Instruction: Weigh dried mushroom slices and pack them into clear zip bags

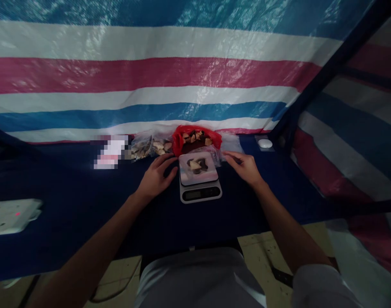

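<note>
A white digital kitchen scale with a square platform and a dark display strip [201, 194] stands near the middle of the dark blue tabletop [86, 231], its display side toward the near edge. On its platform lies a small heap of pale and dark brown dried slices [198, 165].

The left hand [157, 176] rests just left of the scale, loosely spread, thumb and forefinger apart, fingertips close to the platform's far left corner. The right hand [243, 167] is on the other side, its fingertips at a crumpled clear plastic bag [216, 157] behind the scale; whether they pinch it cannot be told.

Toward the far edge of the tabletop, directly behind the scale, an opened bright red plastic bag [178, 145] holds more brown-and-cream pieces [195, 137]. Left of it sit clear plastic bags filled with similar pieces [159, 146], then a pale rectangular item blurred by pixelation [111, 153]. Near the far right corner lies a round white object in a clear packet [265, 143]. A white power strip with a red light [10, 217] is at the left edge. Behind everything hangs a blue, white and red striped plastic sheet [150, 72].
</note>
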